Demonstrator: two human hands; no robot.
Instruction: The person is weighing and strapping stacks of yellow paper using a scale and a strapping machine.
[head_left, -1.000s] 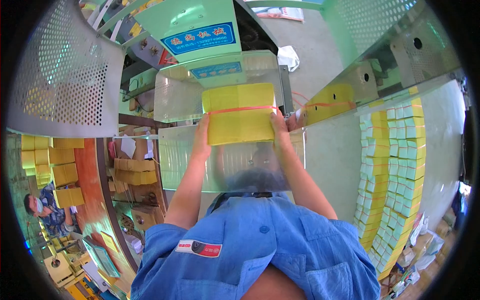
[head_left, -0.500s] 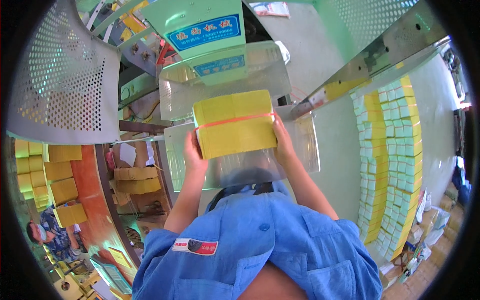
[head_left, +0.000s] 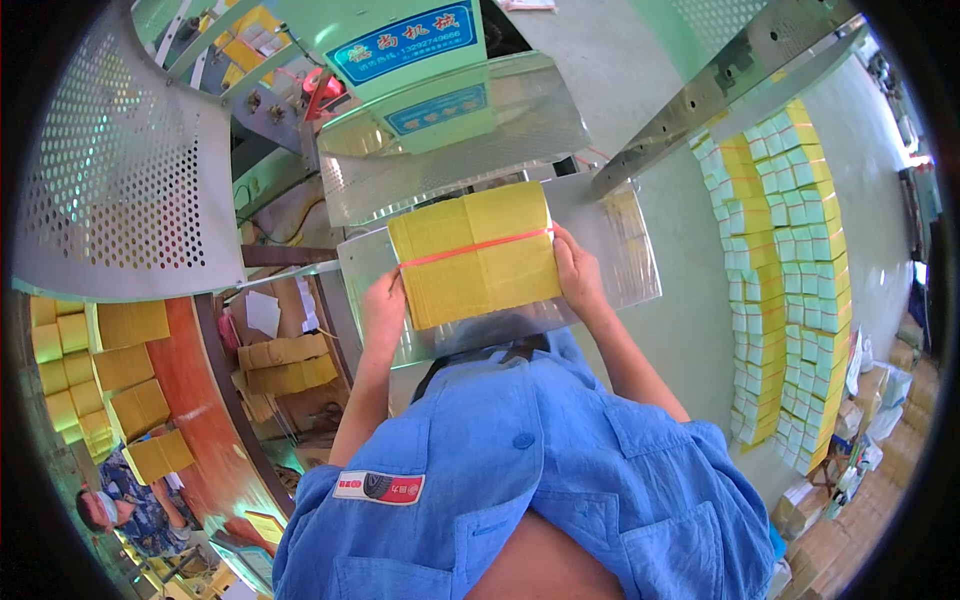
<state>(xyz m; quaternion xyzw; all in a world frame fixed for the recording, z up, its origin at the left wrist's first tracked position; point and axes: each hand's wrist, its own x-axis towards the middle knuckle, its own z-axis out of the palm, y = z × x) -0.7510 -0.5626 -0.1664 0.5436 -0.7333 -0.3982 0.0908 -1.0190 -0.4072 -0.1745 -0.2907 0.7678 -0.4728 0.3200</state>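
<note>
Between both hands I hold a yellow paper-wrapped bundle (head_left: 482, 285), a thick block with a red strap around its middle. My left hand (head_left: 384, 312) grips its left end and my right hand (head_left: 580, 268) its right end, fingers wrapped partly out of sight. The bundle is over a shiny metal tray (head_left: 625, 235) on the machine; whether it touches the tray, I cannot tell. Just beyond is a second metal plate (head_left: 540, 115), below the green machine housing (head_left: 370, 25) with a blue label.
Rows of strapped yellow-and-white bundles (head_left: 790, 280) line the floor at right. A perforated metal guard (head_left: 130, 170) is at left, and a metal bar (head_left: 715, 95) slants across the upper right. More yellow bundles (head_left: 135, 365) sit on the red table (head_left: 200, 400); a person (head_left: 140, 500) is beyond.
The bundle has tipped so that more of its broad yellow face shows, and its white end is no longer visible. Both hands still grip it. The view has shifted slightly.
</note>
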